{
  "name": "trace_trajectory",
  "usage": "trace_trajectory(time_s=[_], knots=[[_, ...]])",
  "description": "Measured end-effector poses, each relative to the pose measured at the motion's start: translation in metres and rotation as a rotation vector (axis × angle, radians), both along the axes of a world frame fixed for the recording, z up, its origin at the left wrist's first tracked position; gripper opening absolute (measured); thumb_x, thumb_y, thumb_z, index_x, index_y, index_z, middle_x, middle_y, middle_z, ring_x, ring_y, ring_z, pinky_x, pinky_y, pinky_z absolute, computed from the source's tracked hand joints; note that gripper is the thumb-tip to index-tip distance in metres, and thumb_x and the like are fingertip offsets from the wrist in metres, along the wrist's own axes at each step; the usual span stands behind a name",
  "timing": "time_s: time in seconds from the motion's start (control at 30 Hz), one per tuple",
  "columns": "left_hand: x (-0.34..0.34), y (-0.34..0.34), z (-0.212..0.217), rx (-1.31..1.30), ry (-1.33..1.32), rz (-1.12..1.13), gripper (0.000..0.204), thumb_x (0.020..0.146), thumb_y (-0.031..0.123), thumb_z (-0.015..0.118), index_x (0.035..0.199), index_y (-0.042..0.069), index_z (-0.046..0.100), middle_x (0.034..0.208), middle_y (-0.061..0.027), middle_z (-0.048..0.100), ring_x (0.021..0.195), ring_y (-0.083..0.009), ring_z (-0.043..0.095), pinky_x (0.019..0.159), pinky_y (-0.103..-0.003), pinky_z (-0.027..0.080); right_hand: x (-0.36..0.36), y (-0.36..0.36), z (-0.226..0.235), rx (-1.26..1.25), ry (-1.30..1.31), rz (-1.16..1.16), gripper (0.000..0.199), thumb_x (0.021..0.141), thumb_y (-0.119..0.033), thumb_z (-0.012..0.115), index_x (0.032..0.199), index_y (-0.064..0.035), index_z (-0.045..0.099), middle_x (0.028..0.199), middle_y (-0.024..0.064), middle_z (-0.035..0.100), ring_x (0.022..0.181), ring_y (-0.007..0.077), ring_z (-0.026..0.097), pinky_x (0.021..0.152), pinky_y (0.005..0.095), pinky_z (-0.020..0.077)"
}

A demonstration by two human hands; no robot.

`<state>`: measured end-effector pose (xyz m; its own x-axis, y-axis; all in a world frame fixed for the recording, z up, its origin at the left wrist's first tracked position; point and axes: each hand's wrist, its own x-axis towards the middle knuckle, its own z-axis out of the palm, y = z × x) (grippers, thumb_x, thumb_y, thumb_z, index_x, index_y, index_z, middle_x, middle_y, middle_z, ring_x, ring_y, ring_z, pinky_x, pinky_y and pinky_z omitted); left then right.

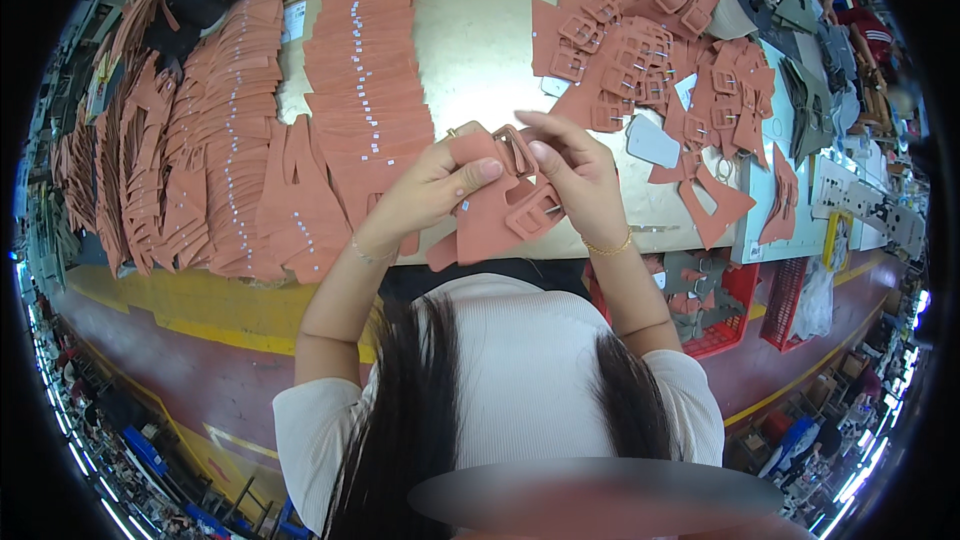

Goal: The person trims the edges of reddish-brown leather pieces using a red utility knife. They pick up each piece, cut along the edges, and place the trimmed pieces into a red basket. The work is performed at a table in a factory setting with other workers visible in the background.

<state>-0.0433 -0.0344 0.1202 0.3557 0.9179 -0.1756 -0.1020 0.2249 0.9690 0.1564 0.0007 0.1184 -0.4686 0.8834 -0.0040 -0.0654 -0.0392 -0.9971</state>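
- Buckle [518, 152] faced in terracotta stands tilted between both hands, at the top of a terracotta piece [485, 225] held up by the desk's near edge; a second buckle [533, 212] sits lower on it, to the right.
- Left hand [430, 190]: closed on the terracotta piece, thumb flat on its front near the first buckle, probably to steady the part beside the frame.
- Right hand [585, 180]: thumb against the buckle's right side, index lifted apart from it above the frame; its other fingers are hidden, so I cannot tell whether they pinch anything. The half-open pose seems suited to fine handling of the frame.
- On the desk [470, 50], a middle row of flat pieces [365, 70] and a left-hand stack [235, 120] overlap with small white labels showing, likely so each can be lifted singly and identified.
- Buckled pieces [630, 60] lie bunched at upper right, apart from the flat ones, perhaps to keep the two kinds separate.
- A pale rounded card [652, 141] lies just beside that bunch, within easy reach of the right hand.
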Motion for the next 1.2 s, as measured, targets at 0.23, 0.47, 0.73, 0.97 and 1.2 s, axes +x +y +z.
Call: trace_trajectory(time_s=[0.23, 0.47, 0.73, 0.97, 1.2], knots=[[0.001, 0.002, 0.002, -0.047, 0.056, -0.063, 0.032, 0.093, 0.033, 0.059, 0.102, 0.002, 0.061, 0.096, -0.0020, 0.058, 0.093, -0.0100, 0.053, 0.079, -0.025, 0.044, -0.002, -0.004, 0.000, -0.058, 0.205, -0.168, 0.045, 0.095, -0.009, 0.055, 0.137, -0.0028, 0.039, 0.114, 0.0190, 0.062, 0.082, 0.0157, 0.066, 0.076, 0.0255, 0.0526], [-0.002, 0.003, 0.005, -0.067, -0.071, -0.137, 0.037, 0.091, 0.023, 0.056, 0.120, 0.001, 0.054, 0.118, -0.0103, 0.055, 0.111, -0.0174, 0.052, 0.096, -0.031, 0.041, 0.003, 0.019, -0.015, 0.206, 0.065, 0.214, 0.047, 0.088, -0.034, 0.065, 0.125, -0.0064, 0.055, 0.137, 0.0143, 0.047, 0.128, 0.0244, 0.044, 0.102, 0.0385, 0.0397], [0.007, -0.002, 0.014, -0.198, -0.061, 0.086, 0.051, 0.090, 0.029, 0.057, 0.129, -0.002, 0.048, 0.119, -0.0126, 0.058, 0.108, -0.0188, 0.057, 0.095, -0.031, 0.044, 0.006, 0.018, -0.008, 0.055, -0.084, 0.163, 0.029, 0.090, -0.029, 0.064, 0.091, -0.0010, 0.056, 0.106, 0.0142, 0.063, 0.091, 0.0182, 0.060, 0.081, 0.0317, 0.0485], [0.001, -0.008, -0.010, -0.322, -0.139, -0.189, 0.049, 0.089, 0.015, 0.064, 0.131, -0.003, 0.046, 0.126, -0.0133, 0.054, 0.112, -0.0187, 0.056, 0.096, -0.031, 0.045, -0.003, 0.012, -0.012, 0.161, -0.289, -0.044, 0.027, 0.093, -0.026, 0.059, 0.094, 0.0002, 0.054, 0.076, 0.0126, 0.062, 0.063, 0.0155, 0.058, 0.060, 0.0282, 0.0469], [0.000, -0.011, -0.001, -0.538, -0.582, -0.063, 0.046, 0.090, 0.014, 0.063, 0.127, -0.006, 0.044, 0.109, -0.0174, 0.062, 0.087, -0.0250, 0.066, 0.069, -0.036, 0.056, -0.009, 0.025, -0.033, 0.653, -0.309, -0.308, 0.014, 0.089, -0.013, 0.060, 0.095, -0.0003, 0.060, 0.086, 0.0081, 0.060, 0.073, 0.0159, 0.058, 0.064, 0.0296, 0.0475]])
